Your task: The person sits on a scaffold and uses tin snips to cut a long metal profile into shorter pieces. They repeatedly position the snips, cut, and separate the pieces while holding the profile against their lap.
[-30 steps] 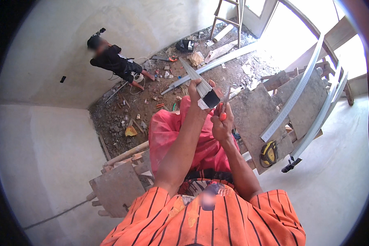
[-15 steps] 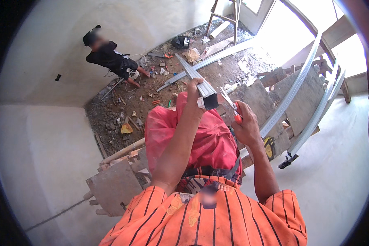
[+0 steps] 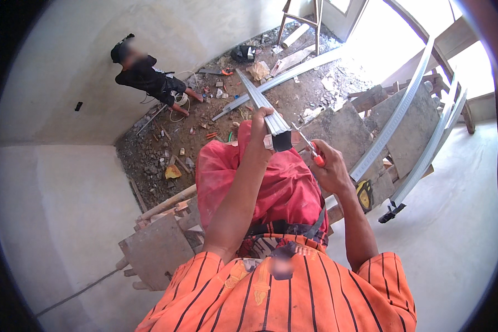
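Two grips I'm watching from afar: the left hand is clamping its fingers round a metal strip, which is jutting over the trousers, black end nearest the body; the right hand is wrapping its fingers around red-handled snips, pointing just beside that end. A tape measure is lying rightward.

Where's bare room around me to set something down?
The board between your right hand and the metal strip beside the tape measure looks mostly bare; so does the lower-left board by your left sleeve. The littered floor is crowded.
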{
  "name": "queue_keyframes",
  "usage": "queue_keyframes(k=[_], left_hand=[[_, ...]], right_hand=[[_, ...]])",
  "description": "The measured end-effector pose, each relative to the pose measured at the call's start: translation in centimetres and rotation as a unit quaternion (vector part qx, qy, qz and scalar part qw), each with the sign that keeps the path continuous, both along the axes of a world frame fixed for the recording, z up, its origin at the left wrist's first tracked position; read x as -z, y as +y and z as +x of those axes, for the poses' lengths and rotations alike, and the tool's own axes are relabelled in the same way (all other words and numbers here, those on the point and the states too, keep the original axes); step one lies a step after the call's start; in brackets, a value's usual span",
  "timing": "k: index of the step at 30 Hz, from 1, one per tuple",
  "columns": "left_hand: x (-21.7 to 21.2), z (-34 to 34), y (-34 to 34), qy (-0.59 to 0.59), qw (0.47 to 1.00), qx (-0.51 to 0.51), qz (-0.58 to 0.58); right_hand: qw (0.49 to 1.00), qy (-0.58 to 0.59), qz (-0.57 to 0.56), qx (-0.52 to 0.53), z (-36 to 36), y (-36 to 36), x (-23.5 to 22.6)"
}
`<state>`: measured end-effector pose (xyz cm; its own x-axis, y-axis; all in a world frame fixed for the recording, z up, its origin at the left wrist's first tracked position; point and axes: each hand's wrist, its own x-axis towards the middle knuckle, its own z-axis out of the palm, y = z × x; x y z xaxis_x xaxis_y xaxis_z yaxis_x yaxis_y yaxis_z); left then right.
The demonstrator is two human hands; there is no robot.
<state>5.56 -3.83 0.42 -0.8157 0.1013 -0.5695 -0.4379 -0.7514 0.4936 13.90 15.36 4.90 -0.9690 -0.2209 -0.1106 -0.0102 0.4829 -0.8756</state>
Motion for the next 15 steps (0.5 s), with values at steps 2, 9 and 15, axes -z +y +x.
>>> queue_keyframes(k=[2,9,15], left_hand=[[0.6,-0.2,-0.2,-0.012,0.999,0.010,0.032],[1.1,-0.7,-0.3,0.006,1.000,0.017,0.001],[-0.3,-0.6,-0.1,-0.013,0.995,-0.036,0.089]], right_hand=[[1.000,-0.020,-0.019,-0.002,0.1,-0.1,0.5],[0.999,-0.023,-0.038,0.026,1.0,-1.2,3.2],[0.992,-0.027,-0.118,0.043,1.2,-2.1,3.7]])
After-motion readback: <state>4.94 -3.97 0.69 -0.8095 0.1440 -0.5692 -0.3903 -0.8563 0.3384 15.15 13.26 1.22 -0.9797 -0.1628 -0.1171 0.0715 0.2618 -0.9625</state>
